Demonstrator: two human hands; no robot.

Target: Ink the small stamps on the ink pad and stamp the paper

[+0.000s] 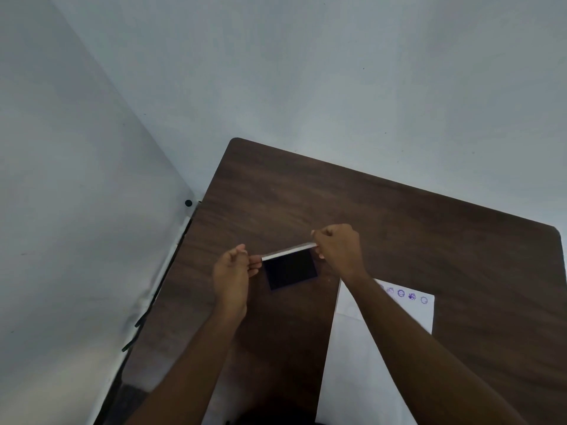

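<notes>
Now both hands (285,265) pinch the ink pad (290,269), long axis left-right.

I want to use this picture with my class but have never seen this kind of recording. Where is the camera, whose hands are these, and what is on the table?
There is one picture, from a camera worn on a person's head, looking down at their own bare hands. The left hand and right hand each pinch one end of the pale lid of a dark ink pad lying on the brown table. To its right lies white paper with a row of purple stamp prints. No stamps are in view.
</notes>
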